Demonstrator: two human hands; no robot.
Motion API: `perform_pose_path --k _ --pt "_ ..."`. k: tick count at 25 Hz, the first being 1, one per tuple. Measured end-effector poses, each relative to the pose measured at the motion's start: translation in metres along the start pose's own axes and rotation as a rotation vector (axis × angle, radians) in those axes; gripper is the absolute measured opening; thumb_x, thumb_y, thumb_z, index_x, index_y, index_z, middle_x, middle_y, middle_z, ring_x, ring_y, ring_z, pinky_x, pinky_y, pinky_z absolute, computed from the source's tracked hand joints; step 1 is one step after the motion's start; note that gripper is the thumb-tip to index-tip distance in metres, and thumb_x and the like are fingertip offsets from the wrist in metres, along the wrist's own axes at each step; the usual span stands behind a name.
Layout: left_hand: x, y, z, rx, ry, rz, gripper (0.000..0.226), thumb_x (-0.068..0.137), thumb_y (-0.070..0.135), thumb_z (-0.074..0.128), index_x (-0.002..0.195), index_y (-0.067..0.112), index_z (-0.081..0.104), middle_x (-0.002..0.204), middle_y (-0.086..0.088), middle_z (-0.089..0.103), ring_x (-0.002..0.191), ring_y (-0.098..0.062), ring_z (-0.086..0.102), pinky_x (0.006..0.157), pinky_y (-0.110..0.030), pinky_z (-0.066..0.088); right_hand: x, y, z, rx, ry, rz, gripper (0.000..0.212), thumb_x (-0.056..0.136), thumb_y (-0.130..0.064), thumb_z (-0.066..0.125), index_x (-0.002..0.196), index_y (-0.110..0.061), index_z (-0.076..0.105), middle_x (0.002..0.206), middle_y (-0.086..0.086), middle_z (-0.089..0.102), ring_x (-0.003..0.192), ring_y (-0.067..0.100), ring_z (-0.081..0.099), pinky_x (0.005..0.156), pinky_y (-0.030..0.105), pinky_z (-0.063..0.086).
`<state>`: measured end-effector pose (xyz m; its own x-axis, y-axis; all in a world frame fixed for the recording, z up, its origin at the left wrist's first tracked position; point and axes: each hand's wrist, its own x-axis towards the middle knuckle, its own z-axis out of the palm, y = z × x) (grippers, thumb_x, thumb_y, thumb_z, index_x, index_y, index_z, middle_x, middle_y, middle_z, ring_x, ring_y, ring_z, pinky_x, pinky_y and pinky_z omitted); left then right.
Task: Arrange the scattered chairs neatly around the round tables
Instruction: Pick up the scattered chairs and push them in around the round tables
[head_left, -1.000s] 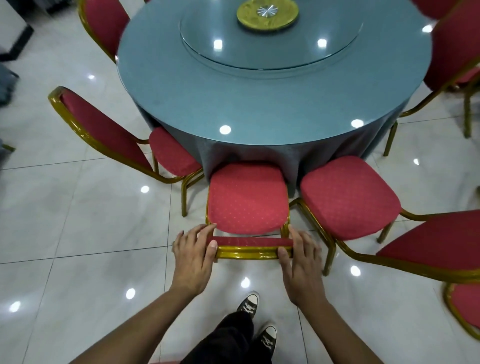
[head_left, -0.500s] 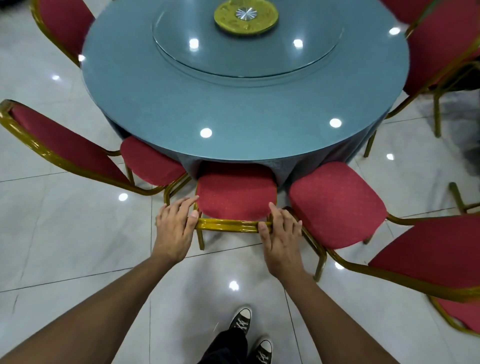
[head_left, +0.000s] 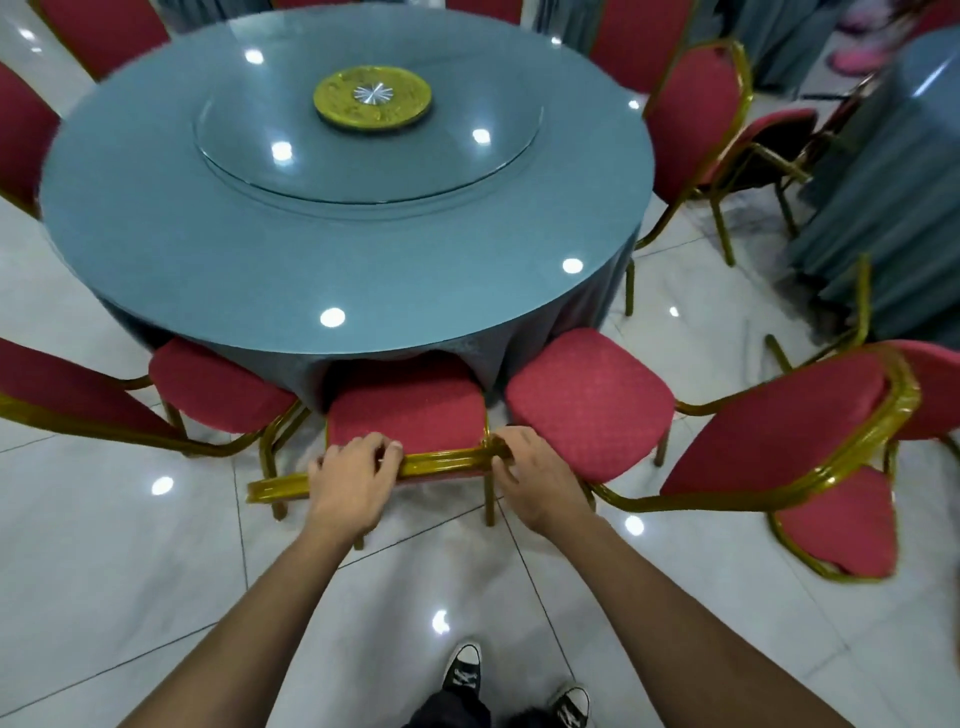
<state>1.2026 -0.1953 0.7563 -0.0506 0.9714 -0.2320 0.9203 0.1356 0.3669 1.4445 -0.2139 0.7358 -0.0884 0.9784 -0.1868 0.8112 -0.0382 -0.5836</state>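
Observation:
A red-cushioned chair (head_left: 405, 415) with a gold frame stands directly before me, its seat partly under the blue-grey cloth of the round table (head_left: 218, 249). My left hand (head_left: 353, 480) grips the gold top rail of its backrest, fingers curled over the rail. My right hand (head_left: 535, 478) grips the right end of the same rail. The backrest's padding is hidden by the viewing angle.
Matching red chairs flank it: one on the left (head_left: 208, 389), one on the right (head_left: 592, 405), another farther right (head_left: 779, 441). More chairs ring the table's far side. A glass turntable with a gold centre disc (head_left: 372, 97) sits on the table. A second draped table (head_left: 893, 208) stands at right.
The chair has slid farther under the table with both hands on its rail. My view has lifted, showing the whole table and the room to the right.

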Motion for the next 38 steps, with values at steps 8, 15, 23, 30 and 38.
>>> perform_pose_path --k 8,15,23,30,38 --pt "-0.017 0.182 0.049 -0.207 -0.093 0.46 0.016 0.097 0.03 0.051 0.108 0.028 0.062 0.102 0.006 0.063 0.098 -0.02 0.059 0.088 -0.042 0.046 -0.038 0.105 -0.125 0.011 0.294 0.084 0.035 0.101 -0.033 0.045 0.136 -0.027 0.051 0.13 -0.006 0.055 0.12 0.013 0.05 0.104 0.036 0.045" --pt "-0.039 0.342 0.116 -0.267 -0.143 0.593 0.014 0.098 0.026 0.052 0.109 0.028 0.061 0.106 0.01 0.063 0.097 -0.011 0.055 0.088 -0.035 0.047 -0.082 0.241 -0.241 0.026 0.484 0.069 0.033 0.098 -0.019 0.052 0.13 -0.017 0.059 0.123 0.0 0.062 0.113 0.016 0.055 0.1 0.038 0.047" --pt "-0.055 0.502 0.181 -0.215 -0.234 0.663 0.017 0.101 0.031 0.048 0.114 0.032 0.06 0.11 0.014 0.06 0.102 -0.006 0.052 0.091 -0.031 0.048 -0.111 0.385 -0.331 0.026 0.492 0.159 0.032 0.101 -0.013 0.049 0.132 -0.014 0.06 0.128 0.002 0.063 0.117 0.017 0.055 0.101 0.038 0.048" --pt "-0.019 0.597 0.231 -0.265 -0.198 0.606 0.015 0.1 0.029 0.05 0.114 0.029 0.054 0.106 0.011 0.05 0.095 -0.007 0.05 0.084 -0.031 0.049 -0.07 0.472 -0.38 0.024 0.468 0.141 0.033 0.099 -0.018 0.05 0.131 -0.025 0.059 0.127 -0.007 0.06 0.115 0.012 0.054 0.097 0.035 0.047" --pt "-0.01 0.65 0.275 -0.203 -0.016 0.278 0.02 0.104 0.041 0.038 0.122 0.035 0.043 0.107 0.01 0.047 0.092 -0.011 0.044 0.08 -0.03 0.045 0.004 0.53 -0.422 -0.048 0.234 -0.007 0.034 0.099 -0.027 0.052 0.133 -0.03 0.054 0.128 -0.01 0.056 0.118 0.012 0.05 0.1 0.029 0.039"
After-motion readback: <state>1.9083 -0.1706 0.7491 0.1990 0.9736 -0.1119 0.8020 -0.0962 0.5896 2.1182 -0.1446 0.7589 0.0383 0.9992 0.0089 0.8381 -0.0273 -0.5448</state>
